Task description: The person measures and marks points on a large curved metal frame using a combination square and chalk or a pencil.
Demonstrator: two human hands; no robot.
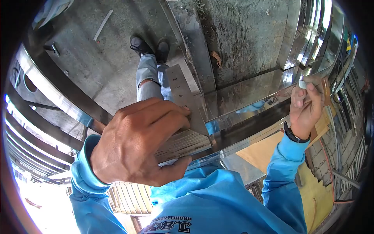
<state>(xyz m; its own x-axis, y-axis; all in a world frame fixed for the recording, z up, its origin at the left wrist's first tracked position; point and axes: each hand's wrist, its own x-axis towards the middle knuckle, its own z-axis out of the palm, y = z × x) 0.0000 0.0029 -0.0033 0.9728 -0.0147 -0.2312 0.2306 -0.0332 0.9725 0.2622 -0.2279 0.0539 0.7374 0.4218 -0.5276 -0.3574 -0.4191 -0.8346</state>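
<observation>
My left hand point(136, 140) is wrapped over a try square, palm down, with the thumb on the side nearer my body. The square's metal blade point(180, 86), marked with numbers, points away from me, and its wooden stock point(183, 145) shows under my fingers. It lies against a long polished metal bar point(237, 119) that crosses in front of my chest. Farther right, my right hand point(306, 105) is raised near the bar's far end. Its thumb and fingers pinch a small white piece point(302, 84), possibly chalk.
Curved shiny metal bars point(58, 89) stand on the left. More polished lengths point(311, 35) lie at the upper right. A grey slab point(245, 35) stretches beyond the bar. Below are dark shoes point(141, 45) on a concrete floor point(89, 66); yellowish sheet point(317, 195) lies at the lower right.
</observation>
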